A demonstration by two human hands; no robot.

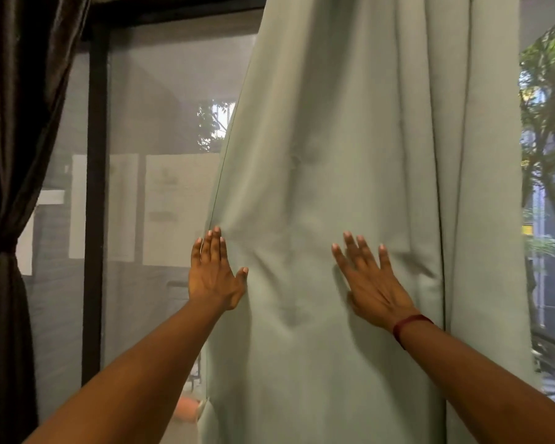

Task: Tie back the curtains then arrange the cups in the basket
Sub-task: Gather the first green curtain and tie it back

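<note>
The pale green fabric curtain (350,139) hangs vertically. The left hand (213,277) presses flat at its free left edge, the right hand (370,283) mid-panel; neither grips cloth.

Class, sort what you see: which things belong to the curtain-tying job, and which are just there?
Job: pale green curtain, left hand, right hand, dark curtain, already tied.
Just there: window screen, posted papers, trees outside.

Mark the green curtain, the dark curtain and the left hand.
green curtain (350,139): head view, middle fabric.
dark curtain (13,123): head view, upper folds.
left hand (213,277): head view, back of hand.
</note>
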